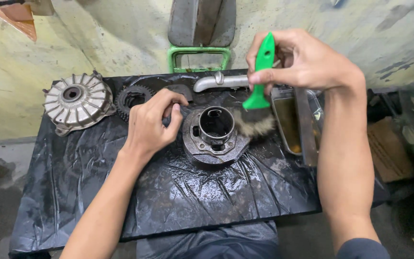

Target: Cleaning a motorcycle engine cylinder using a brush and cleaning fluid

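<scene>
A dark, oily round engine part (214, 136) with a central bore sits on black plastic sheeting (192, 192) over a low table. My left hand (152, 122) rests against its left side, fingers curled at the rim. My right hand (298, 60) grips the green handle of a paintbrush (259, 81). The brush's dirty bristles touch the part's right edge.
A finned silver hub cover (76, 101) lies at the table's far left, a black sprocket (131, 98) beside it. A chrome pipe (216, 82) lies behind. A clear tray of yellowish liquid (293, 122) stands at the right. Green metal frame (198, 57) behind the table.
</scene>
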